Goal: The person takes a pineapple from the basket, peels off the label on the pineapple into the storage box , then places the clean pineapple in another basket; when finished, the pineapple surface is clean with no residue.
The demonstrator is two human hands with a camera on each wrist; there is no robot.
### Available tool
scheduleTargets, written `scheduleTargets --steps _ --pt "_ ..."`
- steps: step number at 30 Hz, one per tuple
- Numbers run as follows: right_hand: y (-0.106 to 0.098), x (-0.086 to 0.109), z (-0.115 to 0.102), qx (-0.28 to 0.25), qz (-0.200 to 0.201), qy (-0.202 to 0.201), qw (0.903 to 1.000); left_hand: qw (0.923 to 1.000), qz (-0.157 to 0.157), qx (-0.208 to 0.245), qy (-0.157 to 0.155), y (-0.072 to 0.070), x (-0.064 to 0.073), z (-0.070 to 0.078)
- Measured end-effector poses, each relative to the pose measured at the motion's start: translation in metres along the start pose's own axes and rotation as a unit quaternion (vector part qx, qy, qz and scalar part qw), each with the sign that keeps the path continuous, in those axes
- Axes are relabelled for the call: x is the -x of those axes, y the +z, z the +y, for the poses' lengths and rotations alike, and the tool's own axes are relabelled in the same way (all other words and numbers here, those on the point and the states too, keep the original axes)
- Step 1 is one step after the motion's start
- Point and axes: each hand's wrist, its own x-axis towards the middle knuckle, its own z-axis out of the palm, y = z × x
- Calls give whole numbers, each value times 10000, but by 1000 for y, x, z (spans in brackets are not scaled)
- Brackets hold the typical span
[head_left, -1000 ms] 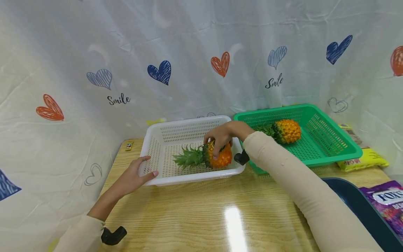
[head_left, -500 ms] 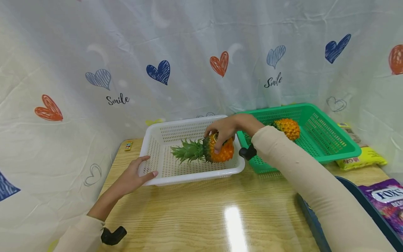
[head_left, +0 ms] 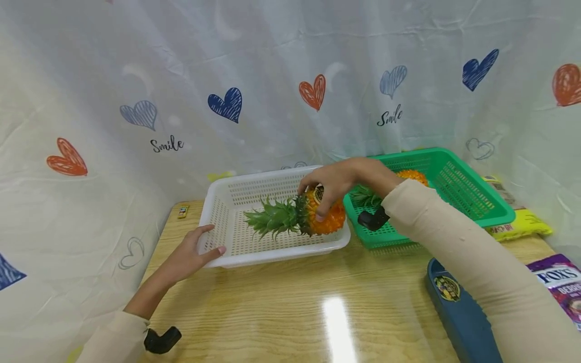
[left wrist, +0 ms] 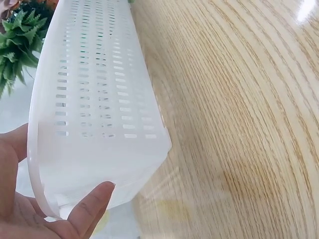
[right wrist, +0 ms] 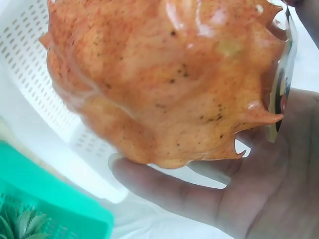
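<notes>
My right hand (head_left: 336, 182) grips an orange pineapple (head_left: 330, 224) from above, fingers and thumb around its body. Its green crown points left over the inside of the white plastic basket (head_left: 272, 258), and a round sticker shows on its side. In the right wrist view the bumpy orange body (right wrist: 164, 94) fills the middle, with a finger curled under it. My left hand (head_left: 191, 255) holds the white basket's near left corner. In the left wrist view its thumb (left wrist: 92, 206) presses the outer wall while fingers reach over the rim.
Right of the white basket stands a green basket (head_left: 487, 220) with another pineapple (head_left: 415, 176), partly behind my right arm. A yellow packet (head_left: 522, 225), a purple FOX'S bag (head_left: 563, 282) and a dark blue container (head_left: 458, 315) lie farther right. A small yellow packet (head_left: 183, 211) sits at left.
My right hand has raised the pineapple from the white basket's floor and shifted it slightly right. The left hand keeps its hold on the basket corner.
</notes>
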Motion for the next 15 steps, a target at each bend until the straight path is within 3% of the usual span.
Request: scheduleTargets --steps 8,15 --pt "5 25 -13 159 -59 -142 9998 9998 -17 -121 -123 0 2 1" --pt "21 46 -17 54 -34 -196 9998 10000 -2 -45 -14 1 1 3"
